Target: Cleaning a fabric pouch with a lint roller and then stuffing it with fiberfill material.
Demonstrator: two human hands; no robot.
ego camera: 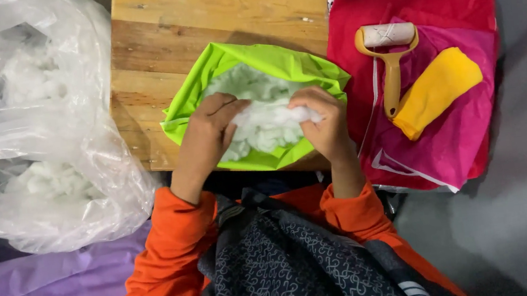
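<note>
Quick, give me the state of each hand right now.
Left hand: fingers curled, pressing into the white stuffing inside the green cover.
Right hand: closed, pinching a tuft of the white stuffing.

Big clear plastic bag [23, 129], far left of the left fingers [232, 108], crinkly, w/ white fluff inside. Lime green bag [280, 60] right under both sets of fingers, open, full of white fluff. Pink and red plastic bags [454, 139] lie flat just right of the right fingers [305, 107]. No labels, signs or screens.
</note>
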